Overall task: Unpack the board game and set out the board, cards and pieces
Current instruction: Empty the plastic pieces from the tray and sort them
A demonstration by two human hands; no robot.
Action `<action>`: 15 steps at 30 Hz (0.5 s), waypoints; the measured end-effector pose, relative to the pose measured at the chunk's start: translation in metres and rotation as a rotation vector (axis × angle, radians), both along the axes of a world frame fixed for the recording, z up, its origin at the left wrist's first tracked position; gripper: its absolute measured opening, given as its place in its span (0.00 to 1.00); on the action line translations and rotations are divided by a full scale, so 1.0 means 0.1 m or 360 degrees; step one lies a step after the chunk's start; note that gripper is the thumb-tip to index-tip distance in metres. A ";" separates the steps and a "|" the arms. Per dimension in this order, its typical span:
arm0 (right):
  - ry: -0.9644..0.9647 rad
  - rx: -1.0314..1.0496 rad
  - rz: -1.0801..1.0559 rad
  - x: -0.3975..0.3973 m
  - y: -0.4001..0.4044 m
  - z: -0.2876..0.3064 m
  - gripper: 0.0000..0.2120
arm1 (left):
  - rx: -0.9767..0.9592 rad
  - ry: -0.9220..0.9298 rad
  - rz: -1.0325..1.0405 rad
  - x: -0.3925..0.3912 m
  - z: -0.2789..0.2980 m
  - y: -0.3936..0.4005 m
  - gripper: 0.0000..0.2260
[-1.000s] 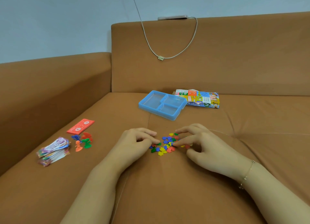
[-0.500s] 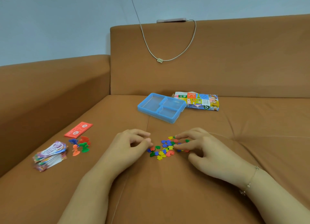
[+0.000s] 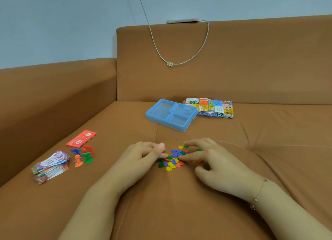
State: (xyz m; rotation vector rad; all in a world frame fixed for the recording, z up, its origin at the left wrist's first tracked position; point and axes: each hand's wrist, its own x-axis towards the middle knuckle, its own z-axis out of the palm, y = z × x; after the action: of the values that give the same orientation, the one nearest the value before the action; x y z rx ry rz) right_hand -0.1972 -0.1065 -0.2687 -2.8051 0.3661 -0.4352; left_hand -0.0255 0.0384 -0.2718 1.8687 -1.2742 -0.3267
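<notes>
Both hands have shifted only a little since the earlier frame, the left fingers closing in toward the heap of tiny pieces while the right hand stays spread over its far side. On the far left of the brown sofa seat (image 3: 269, 150) lies a stack of colourful paper money (image 3: 51, 167), slightly fanned and tilted. Just beyond it sits a flat red card deck (image 3: 81, 138), and beside both stand a few plastic pawns (image 3: 83, 155) (orange, green, blue and red, clustered close together). Toward the middle, the left hand (image 3: 142, 155) rests on the cushion with its fingers curled, thumb and fingertips drawn together at the left edge of the pile of small coloured tokens (image 3: 173, 159); whether it actually pinches a token I cannot tell. The tokens, in blue, yellow, green and red, lie in a loose heap between the two hands. The right hand (image 3: 213, 160) lies with fingers bent and spread, index finger and thumb reaching into the right side of the heap and touching tokens without clearly gripping one; a thin bracelet (image 3: 260, 189) circles its wrist. Farther back stands an empty blue plastic tray (image 3: 170, 114) with three compartments, and just behind its right corner lies the printed game box (image 3: 215, 107). A white cable (image 3: 179, 63) droops down the backrest from a phone (image 3: 182, 21) on top.
</notes>
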 end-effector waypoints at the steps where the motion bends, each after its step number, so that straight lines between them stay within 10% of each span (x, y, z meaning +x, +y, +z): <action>1: 0.0003 -0.0002 -0.0005 0.00 -0.01 0.00 0.27 | 0.0021 -0.0019 -0.0015 -0.01 0.00 -0.01 0.23; 15: -0.0084 0.0051 -0.0009 -0.05 -0.04 0.01 0.24 | 0.0084 -0.0111 -0.0169 -0.06 0.00 -0.03 0.16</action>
State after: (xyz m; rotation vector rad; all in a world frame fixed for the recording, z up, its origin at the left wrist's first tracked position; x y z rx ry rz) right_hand -0.2021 -0.1108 -0.2678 -2.7565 0.3667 -0.4992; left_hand -0.0312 0.0354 -0.2720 1.8749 -1.4282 -0.3573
